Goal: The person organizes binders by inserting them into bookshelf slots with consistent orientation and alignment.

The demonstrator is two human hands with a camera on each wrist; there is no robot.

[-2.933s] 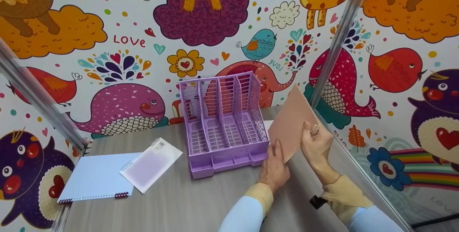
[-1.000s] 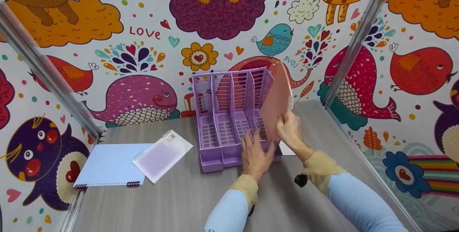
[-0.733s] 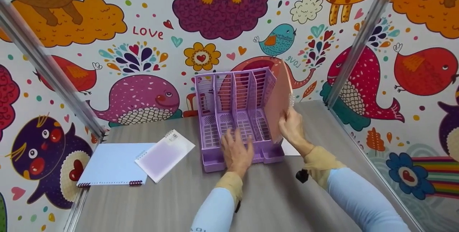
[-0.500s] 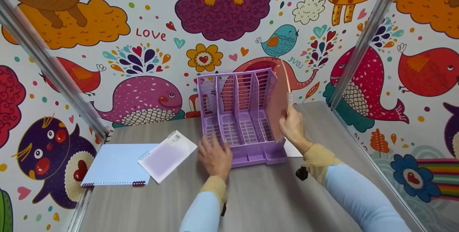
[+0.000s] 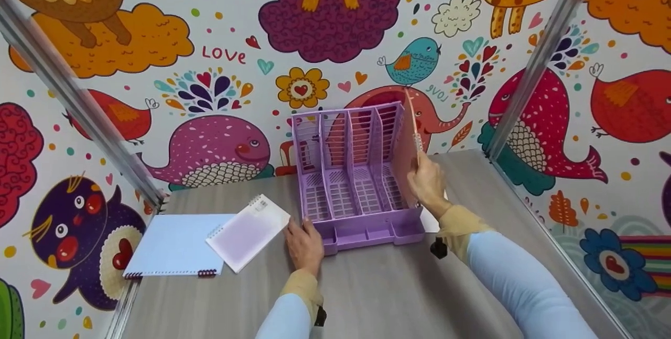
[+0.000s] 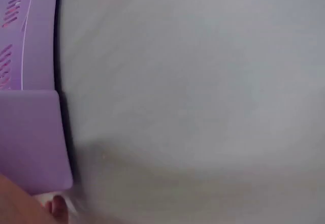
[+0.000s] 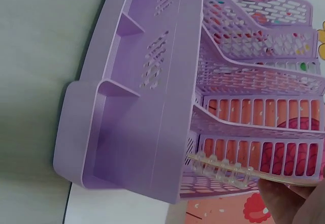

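Observation:
A purple file organizer [image 5: 361,218] with upright dividers and a small front tray stands on the table. My right hand [image 5: 429,179] grips a pink spiral notebook [image 5: 410,140] by its near edge. The notebook is upright in the rightmost slot, along the outer wall, its clear spiral [image 7: 221,170] facing the front. My left hand [image 5: 305,247] holds the organizer's left front corner; in the left wrist view only a bit of the fingers [image 6: 58,206] shows beside the purple tray corner [image 6: 35,142].
On the left lies a light blue spiral notebook [image 5: 173,244], overlapped by a smaller lilac and white notebook [image 5: 249,234] close to my left hand. Something flat and white [image 5: 430,222] lies just right of the organizer. A patterned wall [image 5: 220,87] rises behind.
The pink notebook moved from the right of the organizer into its rightmost slot. My left hand let go of the notebook and moved left across the front to the organizer's left corner.

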